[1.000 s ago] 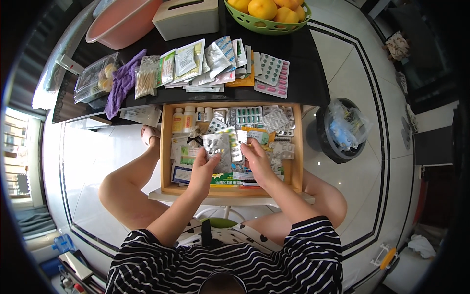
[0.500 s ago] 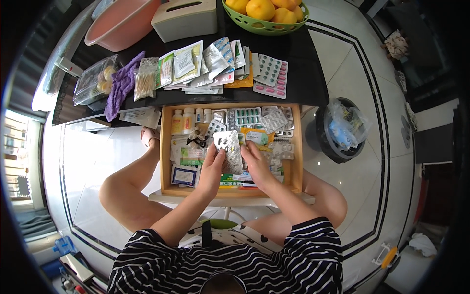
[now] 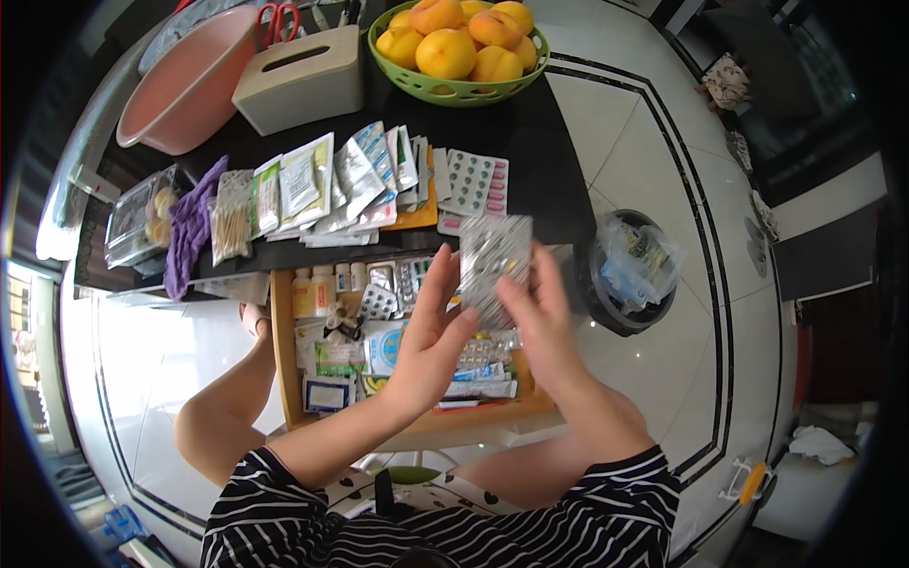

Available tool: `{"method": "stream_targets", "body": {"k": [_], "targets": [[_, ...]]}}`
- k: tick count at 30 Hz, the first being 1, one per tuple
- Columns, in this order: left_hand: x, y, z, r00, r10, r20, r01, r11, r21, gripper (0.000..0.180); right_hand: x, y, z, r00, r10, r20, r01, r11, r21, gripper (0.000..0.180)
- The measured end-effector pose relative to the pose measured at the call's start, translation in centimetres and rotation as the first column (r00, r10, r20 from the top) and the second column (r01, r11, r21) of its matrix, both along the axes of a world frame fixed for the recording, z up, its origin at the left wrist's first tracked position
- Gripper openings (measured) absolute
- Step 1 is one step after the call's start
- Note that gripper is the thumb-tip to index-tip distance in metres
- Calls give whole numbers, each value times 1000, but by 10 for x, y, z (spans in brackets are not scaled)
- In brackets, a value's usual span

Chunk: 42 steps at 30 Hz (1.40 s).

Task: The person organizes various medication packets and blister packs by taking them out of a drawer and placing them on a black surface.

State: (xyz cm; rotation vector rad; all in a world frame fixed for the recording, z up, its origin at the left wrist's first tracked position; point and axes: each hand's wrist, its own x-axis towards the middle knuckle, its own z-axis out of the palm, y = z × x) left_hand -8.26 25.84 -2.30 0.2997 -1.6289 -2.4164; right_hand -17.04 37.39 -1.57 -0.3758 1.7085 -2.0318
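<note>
Both hands, left [image 3: 437,327] and right [image 3: 542,322], pinch a silver foil blister sheet [image 3: 494,257] upright over the open wooden drawer [image 3: 280,350], facing the eyes.

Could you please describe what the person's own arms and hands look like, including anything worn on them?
Both forearms are bare from the upper arm down. The left hand and right hand are bare too: no gloves, and no ring, watch or bracelet shows. The sleeves are short, in black and white stripes, and belong to a striped top.
</note>
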Motion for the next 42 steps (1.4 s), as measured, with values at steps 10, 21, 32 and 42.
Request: {"method": "stream_targets", "body": {"k": [10, 21, 32, 42], "targets": [[-99, -2, 6, 987, -161, 16, 159, 985, 74, 70, -116, -6, -9, 990, -140, 6, 140, 987, 77, 43], [-104, -5, -6, 981, -191, 17, 188, 976, 111, 75, -123, -5, -30, 864, 80, -497, 224, 824, 521, 60], [-93, -9, -1, 987, -158, -9, 157, 973, 168, 75, -100, -6, -8, 644, 289, -709, 276, 776, 567, 61], [-94, -8, -4, 989, -96, 111, 77, 984, 161, 65, -71, 2, -24, 509, 393, -766, 433, 652, 622, 57]]}}
